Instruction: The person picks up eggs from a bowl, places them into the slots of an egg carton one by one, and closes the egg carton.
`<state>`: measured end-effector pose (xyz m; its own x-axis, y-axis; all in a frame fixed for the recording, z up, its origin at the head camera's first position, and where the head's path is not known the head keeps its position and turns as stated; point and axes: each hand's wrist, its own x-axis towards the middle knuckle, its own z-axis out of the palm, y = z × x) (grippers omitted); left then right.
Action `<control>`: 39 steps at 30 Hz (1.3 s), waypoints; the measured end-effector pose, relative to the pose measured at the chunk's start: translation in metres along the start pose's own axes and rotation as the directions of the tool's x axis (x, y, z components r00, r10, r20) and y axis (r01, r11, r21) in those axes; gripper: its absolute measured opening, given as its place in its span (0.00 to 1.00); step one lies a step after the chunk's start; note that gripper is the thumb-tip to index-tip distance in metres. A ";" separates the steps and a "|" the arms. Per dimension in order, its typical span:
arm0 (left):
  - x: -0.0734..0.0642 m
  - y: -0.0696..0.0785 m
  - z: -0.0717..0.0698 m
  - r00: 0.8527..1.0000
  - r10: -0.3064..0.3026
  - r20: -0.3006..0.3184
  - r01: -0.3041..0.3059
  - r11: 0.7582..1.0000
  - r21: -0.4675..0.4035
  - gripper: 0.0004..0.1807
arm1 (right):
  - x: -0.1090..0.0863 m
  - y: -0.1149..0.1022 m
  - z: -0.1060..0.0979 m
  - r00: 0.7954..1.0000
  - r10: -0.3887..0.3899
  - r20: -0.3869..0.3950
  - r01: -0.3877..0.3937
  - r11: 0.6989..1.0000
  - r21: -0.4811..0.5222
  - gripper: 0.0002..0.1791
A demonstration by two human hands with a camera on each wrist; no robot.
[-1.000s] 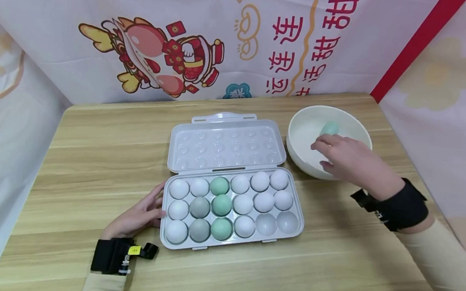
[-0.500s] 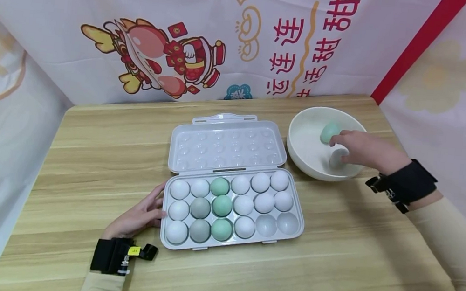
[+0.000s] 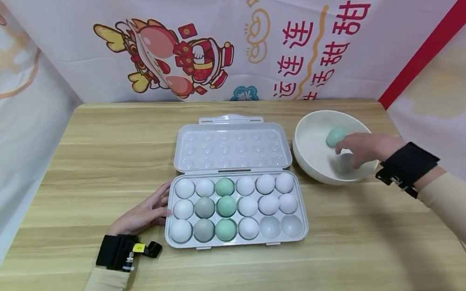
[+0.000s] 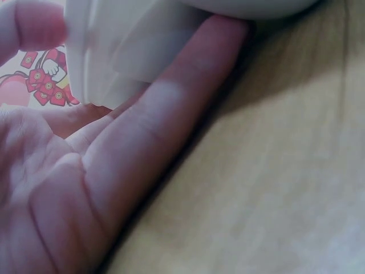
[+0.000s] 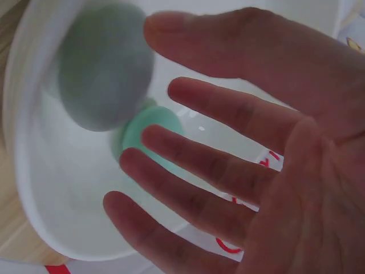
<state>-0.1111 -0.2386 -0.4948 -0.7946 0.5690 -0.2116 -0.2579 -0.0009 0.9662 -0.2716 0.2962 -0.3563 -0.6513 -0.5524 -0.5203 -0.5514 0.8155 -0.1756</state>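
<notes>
An open egg box (image 3: 300,234) lies mid-table, with white, grey and green eggs in its cups. Two bare cups show at its near right corner. My left hand (image 3: 145,213) holds the box's left end, thumb at the rim; the left wrist view shows a finger (image 4: 154,120) beneath the wall. At the right stands a white bowl (image 3: 309,155) with a grey egg (image 5: 105,71) and a green egg (image 3: 335,136) in it. My right hand (image 3: 363,148) reaches into the bowl with fingers spread; its thumb tip is beside the grey egg, contact unclear.
The box's lid (image 3: 232,148) lies folded back behind the cups. The wooden table (image 3: 102,151) meets a printed cloth (image 3: 213,3) at the back. Cloth also hangs at the left and right sides.
My right hand has moved rightward and lower into the bowl, to the grey egg, which it hid at first. The green egg has turned a little. My left hand stays at the box.
</notes>
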 end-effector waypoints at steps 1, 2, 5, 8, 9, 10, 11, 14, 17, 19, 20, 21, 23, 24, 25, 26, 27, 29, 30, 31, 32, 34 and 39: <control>0.001 0.000 0.000 1.000 0.000 0.002 0.000 1.000 -0.001 0.46 | 0.002 0.002 0.002 1.000 -0.005 0.013 0.005 1.000 -0.001 0.25; 0.001 0.000 0.000 1.000 -0.002 0.003 0.002 1.000 -0.004 0.46 | 0.003 0.004 0.003 1.000 -0.008 0.025 0.008 1.000 0.003 0.26; 0.001 -0.001 0.000 1.000 -0.010 -0.001 0.010 1.000 -0.006 0.46 | 0.009 0.008 0.008 0.999 -0.025 0.048 0.025 1.000 0.003 0.28; 0.000 -0.001 0.001 1.000 -0.019 -0.005 0.019 1.000 -0.002 0.46 | 0.014 0.009 0.012 0.996 -0.031 0.082 0.031 1.000 0.000 0.27; 0.000 -0.002 0.001 1.000 -0.020 -0.006 0.020 1.000 -0.001 0.46 | 0.016 0.009 0.013 0.995 -0.035 0.092 0.036 0.999 -0.006 0.25; 0.000 -0.002 0.002 1.000 -0.020 -0.008 0.020 1.000 0.001 0.46 | 0.017 0.008 0.014 0.994 -0.036 0.099 0.037 0.999 -0.010 0.24; 0.000 -0.002 0.002 1.000 -0.018 -0.008 0.018 1.000 0.002 0.46 | 0.018 0.007 0.014 0.994 -0.035 0.106 0.037 0.999 -0.013 0.22; -0.001 -0.003 0.003 1.000 -0.014 -0.013 0.014 1.000 0.001 0.46 | 0.021 0.004 0.016 0.993 -0.014 0.113 0.016 1.000 -0.014 0.18; 0.000 -0.003 0.003 1.000 -0.009 -0.013 0.009 1.000 -0.003 0.46 | 0.021 0.003 0.016 0.995 0.002 0.097 0.000 1.000 -0.026 0.15; 0.001 -0.002 0.002 1.000 -0.007 -0.013 0.007 1.000 -0.003 0.46 | 0.021 0.002 0.015 0.995 -0.001 0.101 0.003 1.000 -0.022 0.14; 0.001 -0.002 0.002 1.000 -0.006 -0.010 0.006 1.000 -0.005 0.46 | 0.021 0.002 0.015 0.995 -0.010 0.103 0.012 1.000 -0.022 0.14; 0.001 -0.002 0.002 1.000 -0.003 -0.006 0.003 1.000 -0.005 0.46 | 0.020 0.003 0.014 0.994 -0.028 0.103 0.030 0.999 -0.020 0.13; 0.002 -0.001 0.001 1.000 -0.002 -0.003 0.002 1.000 -0.005 0.47 | 0.019 0.002 0.013 0.994 -0.036 0.102 0.037 0.999 -0.011 0.13; 0.002 -0.001 0.000 1.000 -0.002 0.000 0.002 1.000 -0.004 0.47 | 0.019 0.001 0.013 0.995 -0.037 0.097 0.039 0.999 -0.014 0.13; 0.002 0.000 0.000 1.000 -0.001 0.002 0.001 1.000 -0.004 0.47 | 0.017 -0.001 0.012 0.996 -0.035 0.079 0.037 0.999 -0.025 0.13; 0.002 0.000 -0.001 1.000 -0.002 0.004 0.002 1.000 -0.004 0.47 | 0.015 -0.003 0.012 0.998 -0.033 0.052 0.036 0.998 -0.043 0.13; 0.002 0.000 -0.001 1.000 -0.001 0.003 0.001 1.000 -0.002 0.47 | 0.013 -0.006 0.011 0.999 -0.025 0.023 0.027 0.998 -0.060 0.14; 0.002 -0.001 -0.001 1.000 0.000 0.002 0.000 1.000 0.001 0.47 | 0.008 -0.013 0.008 0.999 -0.012 -0.037 0.009 0.995 -0.103 0.15; 0.002 -0.001 -0.001 1.000 0.001 0.003 -0.001 1.000 0.003 0.46 | 0.005 -0.018 0.005 0.998 -0.010 -0.068 0.002 0.993 -0.122 0.16; 0.001 -0.001 -0.001 1.000 0.002 0.001 -0.002 1.000 0.004 0.46 | 0.002 -0.022 0.004 0.995 -0.007 -0.097 -0.006 0.991 -0.135 0.17; 0.001 -0.001 -0.001 1.000 0.003 0.000 -0.003 1.000 0.006 0.46 | -0.001 -0.026 0.002 0.993 -0.007 -0.121 -0.010 0.989 -0.144 0.18; 0.001 -0.001 -0.001 1.000 0.005 -0.001 -0.005 1.000 0.008 0.46 | -0.008 -0.035 -0.002 0.986 -0.026 -0.167 -0.002 0.987 -0.163 0.19; 0.003 -0.001 0.001 1.000 0.010 -0.003 -0.010 1.000 0.006 0.46 | -0.024 -0.059 -0.009 0.962 -0.098 -0.256 0.038 0.973 -0.229 0.20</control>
<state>-0.1128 -0.2366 -0.4960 -0.7990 0.5663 -0.2024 -0.2465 -0.0015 0.9691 -0.2284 0.2599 -0.3258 -0.7059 -0.6551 -0.2693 -0.6803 0.7329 0.0006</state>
